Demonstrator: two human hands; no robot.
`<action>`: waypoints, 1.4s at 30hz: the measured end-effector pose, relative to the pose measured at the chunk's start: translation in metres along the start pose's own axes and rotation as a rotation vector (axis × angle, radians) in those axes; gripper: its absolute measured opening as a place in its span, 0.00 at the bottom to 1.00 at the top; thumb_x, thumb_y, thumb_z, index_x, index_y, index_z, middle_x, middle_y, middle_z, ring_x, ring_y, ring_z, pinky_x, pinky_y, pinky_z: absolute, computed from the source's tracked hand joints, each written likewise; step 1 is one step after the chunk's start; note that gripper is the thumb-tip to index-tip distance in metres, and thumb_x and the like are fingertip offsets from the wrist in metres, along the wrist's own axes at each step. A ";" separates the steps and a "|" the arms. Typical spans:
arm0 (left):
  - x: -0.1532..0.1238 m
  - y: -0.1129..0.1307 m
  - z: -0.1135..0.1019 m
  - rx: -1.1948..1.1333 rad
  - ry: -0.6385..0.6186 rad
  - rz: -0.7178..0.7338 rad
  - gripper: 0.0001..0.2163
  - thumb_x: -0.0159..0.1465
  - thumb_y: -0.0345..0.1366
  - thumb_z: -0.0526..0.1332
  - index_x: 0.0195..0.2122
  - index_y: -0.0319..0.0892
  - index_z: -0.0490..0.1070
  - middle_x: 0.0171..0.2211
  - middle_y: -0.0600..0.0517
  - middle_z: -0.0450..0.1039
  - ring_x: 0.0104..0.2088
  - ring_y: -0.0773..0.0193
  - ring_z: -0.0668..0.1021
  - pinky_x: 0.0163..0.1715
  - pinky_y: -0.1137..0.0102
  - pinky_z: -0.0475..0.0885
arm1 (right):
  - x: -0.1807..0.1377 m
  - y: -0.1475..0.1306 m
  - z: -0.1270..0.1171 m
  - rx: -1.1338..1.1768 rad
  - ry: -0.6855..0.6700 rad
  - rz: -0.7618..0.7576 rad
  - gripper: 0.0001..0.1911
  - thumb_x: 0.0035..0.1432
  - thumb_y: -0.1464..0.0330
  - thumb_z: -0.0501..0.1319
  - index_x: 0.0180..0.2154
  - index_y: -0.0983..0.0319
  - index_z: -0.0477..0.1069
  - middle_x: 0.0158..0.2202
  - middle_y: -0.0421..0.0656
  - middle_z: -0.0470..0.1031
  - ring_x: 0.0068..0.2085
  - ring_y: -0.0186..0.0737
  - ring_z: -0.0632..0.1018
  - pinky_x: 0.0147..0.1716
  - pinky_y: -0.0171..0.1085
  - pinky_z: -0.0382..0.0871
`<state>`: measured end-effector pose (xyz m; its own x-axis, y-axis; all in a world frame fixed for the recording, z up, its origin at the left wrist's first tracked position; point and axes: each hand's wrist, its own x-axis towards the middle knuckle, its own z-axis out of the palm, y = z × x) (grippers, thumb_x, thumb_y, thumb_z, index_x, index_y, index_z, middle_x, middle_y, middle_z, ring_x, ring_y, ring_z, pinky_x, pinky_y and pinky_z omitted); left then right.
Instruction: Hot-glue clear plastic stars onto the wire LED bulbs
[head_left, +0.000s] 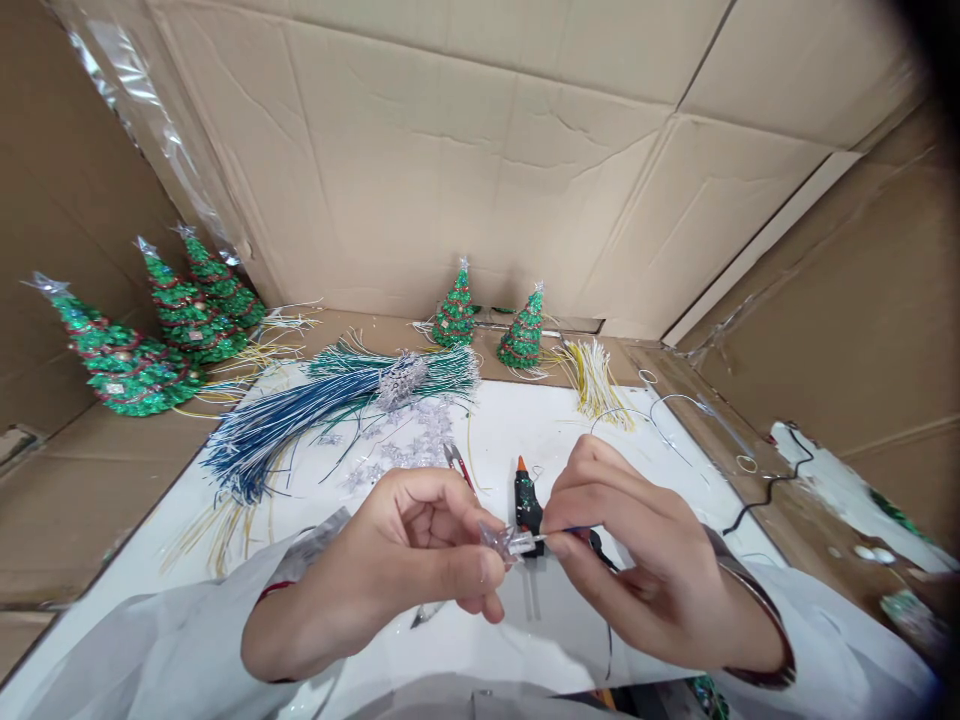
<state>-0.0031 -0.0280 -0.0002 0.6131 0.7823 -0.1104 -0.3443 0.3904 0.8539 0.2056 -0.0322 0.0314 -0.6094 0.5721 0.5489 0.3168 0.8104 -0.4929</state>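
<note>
My left hand [420, 550] pinches a clear plastic star [496, 540] between thumb and fingers. From the star a short clear stem points right, toward my right hand [630, 545]. Thumb and forefinger of that hand are closed on a thin wire [541, 538], whose tip meets the stem; I cannot tell how far in it goes. Behind the hands lies a black glue gun [525, 490] with an orange nozzle. Red-handled thread snips [459, 465] lie beyond my left fingers, partly hidden. Many more clear stars [401, 445] are scattered on the white table.
A bundle of blue and green wires [300, 405] stretches across the left, with a yellow-white wire bundle [596, 385] at the back right. Small tinsel trees [523, 335] stand at the back, larger trees [124, 360] at left. Cardboard walls [450, 150] enclose the table.
</note>
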 end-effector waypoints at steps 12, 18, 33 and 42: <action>0.003 0.000 0.002 0.049 0.000 0.029 0.07 0.53 0.29 0.67 0.29 0.39 0.67 0.24 0.54 0.73 0.23 0.68 0.78 0.20 0.79 0.68 | -0.001 0.002 0.000 -0.074 0.012 0.041 0.07 0.55 0.78 0.56 0.37 0.64 0.65 0.28 0.43 0.67 0.30 0.36 0.65 0.30 0.38 0.60; 0.001 0.015 0.000 0.695 0.036 0.409 0.03 0.54 0.27 0.65 0.29 0.41 0.72 0.29 0.51 0.75 0.29 0.67 0.76 0.29 0.74 0.71 | -0.004 -0.003 -0.009 -0.157 -0.047 0.127 0.08 0.57 0.74 0.57 0.41 0.62 0.65 0.33 0.45 0.69 0.35 0.40 0.67 0.35 0.40 0.62; -0.009 0.007 0.005 1.329 0.245 0.945 0.15 0.61 0.27 0.58 0.46 0.53 0.71 0.36 0.51 0.79 0.39 0.60 0.79 0.40 0.68 0.74 | -0.003 -0.005 -0.006 -0.241 -0.107 0.098 0.08 0.59 0.77 0.55 0.40 0.62 0.65 0.30 0.42 0.69 0.33 0.37 0.67 0.37 0.42 0.57; -0.017 0.002 0.012 1.269 0.200 0.908 0.17 0.62 0.27 0.56 0.49 0.54 0.70 0.39 0.51 0.79 0.45 0.58 0.78 0.47 0.62 0.73 | 0.002 -0.001 -0.006 -0.153 -0.133 0.064 0.05 0.57 0.76 0.53 0.34 0.61 0.64 0.26 0.40 0.66 0.28 0.34 0.65 0.30 0.36 0.59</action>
<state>-0.0058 -0.0461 0.0092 0.4057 0.6093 0.6813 0.3306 -0.7928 0.5121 0.2086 -0.0308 0.0368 -0.6718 0.6094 0.4210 0.4586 0.7886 -0.4097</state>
